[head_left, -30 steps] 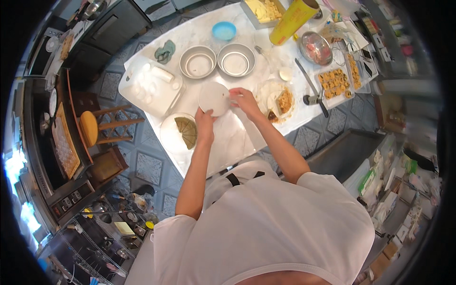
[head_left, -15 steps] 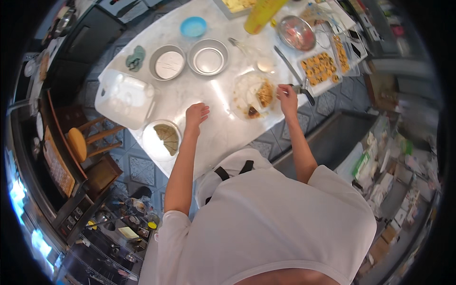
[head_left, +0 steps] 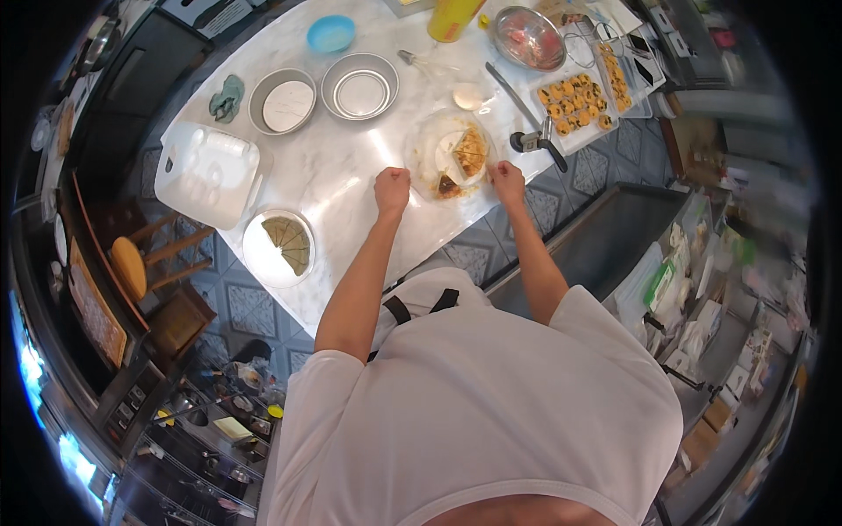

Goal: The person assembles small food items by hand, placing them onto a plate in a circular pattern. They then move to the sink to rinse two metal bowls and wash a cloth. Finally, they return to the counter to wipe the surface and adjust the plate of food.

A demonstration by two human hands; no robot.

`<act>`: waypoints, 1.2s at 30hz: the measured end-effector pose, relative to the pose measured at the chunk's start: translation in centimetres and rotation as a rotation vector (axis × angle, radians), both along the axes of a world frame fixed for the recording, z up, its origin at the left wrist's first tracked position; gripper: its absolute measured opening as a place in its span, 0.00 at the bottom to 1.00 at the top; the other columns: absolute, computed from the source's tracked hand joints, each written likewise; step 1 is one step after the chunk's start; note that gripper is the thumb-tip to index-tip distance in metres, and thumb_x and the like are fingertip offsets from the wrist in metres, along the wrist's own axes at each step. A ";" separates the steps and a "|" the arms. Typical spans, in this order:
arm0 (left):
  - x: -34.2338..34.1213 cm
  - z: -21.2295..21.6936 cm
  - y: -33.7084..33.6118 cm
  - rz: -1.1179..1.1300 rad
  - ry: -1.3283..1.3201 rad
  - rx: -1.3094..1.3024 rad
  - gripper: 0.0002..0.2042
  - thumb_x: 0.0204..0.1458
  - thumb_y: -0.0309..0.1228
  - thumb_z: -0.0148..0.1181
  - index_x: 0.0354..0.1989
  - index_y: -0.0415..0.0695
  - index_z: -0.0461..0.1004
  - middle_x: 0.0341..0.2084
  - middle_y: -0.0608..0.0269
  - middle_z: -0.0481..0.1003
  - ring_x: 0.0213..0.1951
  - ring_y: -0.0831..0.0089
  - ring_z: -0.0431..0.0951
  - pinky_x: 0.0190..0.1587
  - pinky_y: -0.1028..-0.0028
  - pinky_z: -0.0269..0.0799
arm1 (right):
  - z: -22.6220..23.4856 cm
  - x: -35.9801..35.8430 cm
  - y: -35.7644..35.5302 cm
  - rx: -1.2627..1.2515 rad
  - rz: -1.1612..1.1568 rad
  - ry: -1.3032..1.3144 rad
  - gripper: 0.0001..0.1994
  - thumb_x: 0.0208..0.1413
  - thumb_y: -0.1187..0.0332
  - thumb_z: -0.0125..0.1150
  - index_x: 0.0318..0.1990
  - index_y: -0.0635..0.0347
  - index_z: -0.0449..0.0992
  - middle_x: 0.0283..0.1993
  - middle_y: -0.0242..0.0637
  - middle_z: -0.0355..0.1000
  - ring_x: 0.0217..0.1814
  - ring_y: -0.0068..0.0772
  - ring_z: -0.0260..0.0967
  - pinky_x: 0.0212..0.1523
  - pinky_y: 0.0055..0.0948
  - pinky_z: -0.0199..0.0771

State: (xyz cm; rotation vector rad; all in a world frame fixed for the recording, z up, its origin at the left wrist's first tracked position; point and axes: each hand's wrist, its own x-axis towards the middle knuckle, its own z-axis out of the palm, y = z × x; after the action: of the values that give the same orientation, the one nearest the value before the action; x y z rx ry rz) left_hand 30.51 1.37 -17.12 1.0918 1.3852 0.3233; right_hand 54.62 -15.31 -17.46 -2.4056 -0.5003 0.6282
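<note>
A round, pale plate (head_left: 424,156) lies near the table's front edge. On it are a cut wedge of golden-brown cake (head_left: 471,151), a smaller dark-topped slice (head_left: 449,186) and scattered crumbs. My left hand (head_left: 393,190) is closed, fingers curled, close beside the plate's left rim; whatever its fingers may hold is hidden. At the opposite rim, my right hand (head_left: 507,182) is closed with its fingertips pinching the plate's edge. A white plate (head_left: 259,254) with greenish cake slices (head_left: 291,241) stands to the left, away from both hands.
Two round metal pans (head_left: 360,57) and a white tub (head_left: 200,180) stand left. Behind are a blue bowl (head_left: 331,33), whisk (head_left: 428,61) and metal bowl (head_left: 529,39). A long knife (head_left: 511,90), black-handled tool (head_left: 535,140) and tray of small pastries (head_left: 574,107) lie right.
My left hand has moved right toward the plate and its fingers have curled in. My right hand has come in to the plate's right rim. The whole view has shifted slightly.
</note>
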 end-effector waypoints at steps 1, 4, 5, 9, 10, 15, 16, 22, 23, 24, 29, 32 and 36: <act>-0.2 -0.2 -0.2 0.017 -0.006 0.020 0.13 0.54 0.37 0.65 0.33 0.38 0.83 0.25 0.60 0.83 0.30 0.70 0.83 0.39 0.70 0.76 | 0.1 -0.4 0.0 -0.001 0.001 -0.029 0.10 0.59 0.64 0.66 0.35 0.63 0.79 0.25 0.32 0.78 0.26 0.22 0.75 0.30 0.26 0.73; 0.6 0.5 -0.8 0.043 0.014 -0.050 0.12 0.51 0.37 0.66 0.31 0.39 0.82 0.26 0.58 0.83 0.32 0.68 0.84 0.39 0.68 0.77 | 1.1 -0.9 0.0 0.023 -0.017 -0.025 0.10 0.59 0.64 0.66 0.35 0.62 0.79 0.26 0.32 0.78 0.25 0.22 0.74 0.30 0.27 0.73; 0.6 0.9 -0.8 -0.015 0.062 -0.020 0.12 0.51 0.37 0.66 0.31 0.39 0.82 0.26 0.57 0.83 0.32 0.67 0.84 0.39 0.68 0.77 | 1.1 -0.9 0.2 0.046 -0.011 -0.006 0.10 0.59 0.64 0.66 0.35 0.62 0.79 0.25 0.32 0.77 0.25 0.22 0.74 0.30 0.26 0.73; 0.0 0.8 -1.6 -0.126 0.194 0.083 0.12 0.48 0.37 0.68 0.30 0.39 0.82 0.26 0.54 0.83 0.31 0.66 0.84 0.38 0.67 0.77 | 1.4 -0.5 -0.2 0.080 0.015 0.057 0.10 0.59 0.64 0.66 0.35 0.63 0.79 0.25 0.32 0.77 0.26 0.22 0.74 0.30 0.25 0.73; -0.6 0.7 -1.7 -0.122 0.216 0.106 0.11 0.47 0.36 0.69 0.30 0.39 0.82 0.26 0.54 0.83 0.30 0.65 0.84 0.38 0.67 0.77 | 1.6 -0.6 -0.1 0.077 0.023 0.074 0.10 0.59 0.64 0.67 0.35 0.63 0.79 0.25 0.32 0.76 0.26 0.22 0.74 0.30 0.25 0.73; -6.9 -0.3 -1.5 -0.031 0.094 0.081 0.09 0.48 0.32 0.69 0.29 0.38 0.81 0.23 0.57 0.82 0.23 0.71 0.81 0.31 0.71 0.77 | 2.4 -3.3 0.0 0.168 0.131 0.242 0.10 0.60 0.66 0.67 0.35 0.64 0.79 0.27 0.33 0.77 0.27 0.22 0.74 0.31 0.26 0.75; -8.6 -0.3 -1.5 -0.013 0.080 0.101 0.10 0.47 0.33 0.69 0.30 0.38 0.81 0.23 0.55 0.82 0.23 0.68 0.83 0.32 0.69 0.78 | 2.6 -4.3 0.3 0.213 0.162 0.289 0.10 0.59 0.66 0.67 0.35 0.65 0.79 0.27 0.33 0.77 0.26 0.23 0.74 0.31 0.26 0.76; -17.7 1.3 -1.8 0.134 0.051 0.084 0.08 0.54 0.28 0.67 0.28 0.35 0.78 0.22 0.59 0.80 0.22 0.76 0.80 0.27 0.74 0.76 | 3.3 -8.4 2.7 0.086 0.389 0.463 0.11 0.58 0.65 0.69 0.40 0.64 0.82 0.30 0.37 0.80 0.31 0.24 0.78 0.34 0.27 0.78; -18.5 1.3 -1.9 0.159 0.041 0.082 0.09 0.55 0.28 0.66 0.28 0.35 0.77 0.22 0.59 0.80 0.22 0.76 0.79 0.27 0.75 0.76 | 3.7 -8.1 3.5 0.049 0.430 0.489 0.11 0.57 0.64 0.69 0.41 0.63 0.82 0.31 0.37 0.81 0.32 0.26 0.78 0.35 0.28 0.78; -18.9 1.5 -1.8 0.151 0.033 0.093 0.09 0.55 0.28 0.66 0.30 0.34 0.78 0.23 0.59 0.81 0.23 0.76 0.80 0.28 0.75 0.76 | 2.4 -6.0 4.2 0.087 0.463 0.257 0.13 0.57 0.60 0.69 0.42 0.59 0.84 0.34 0.40 0.82 0.35 0.32 0.80 0.40 0.33 0.79; -19.5 6.0 -3.7 0.046 0.320 0.445 0.12 0.59 0.32 0.64 0.46 0.38 0.78 0.29 0.57 0.82 0.30 0.67 0.82 0.35 0.67 0.76 | 7.2 -0.8 12.7 0.198 0.425 -0.191 0.09 0.60 0.62 0.65 0.40 0.57 0.83 0.38 0.40 0.82 0.37 0.39 0.81 0.39 0.36 0.78; -19.5 12.8 -0.8 0.081 0.435 0.633 0.11 0.60 0.32 0.61 0.49 0.43 0.78 0.31 0.56 0.82 0.33 0.61 0.82 0.38 0.63 0.76 | 11.6 -6.3 18.5 0.429 0.671 -0.087 0.09 0.60 0.67 0.65 0.44 0.61 0.81 0.38 0.39 0.81 0.37 0.34 0.79 0.39 0.34 0.79; -22.9 17.2 8.3 0.240 0.472 0.824 0.08 0.62 0.33 0.60 0.45 0.45 0.80 0.31 0.56 0.82 0.32 0.58 0.83 0.35 0.61 0.75 | 15.0 -15.1 19.5 0.459 0.739 0.111 0.08 0.61 0.68 0.66 0.45 0.61 0.81 0.39 0.38 0.81 0.38 0.30 0.78 0.38 0.30 0.79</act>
State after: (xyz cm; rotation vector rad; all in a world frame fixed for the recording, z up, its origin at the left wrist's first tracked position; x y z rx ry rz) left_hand 7.57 9.69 0.06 1.7502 1.8717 0.9098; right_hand 39.54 4.16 -2.43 -1.7062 -1.3458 0.8297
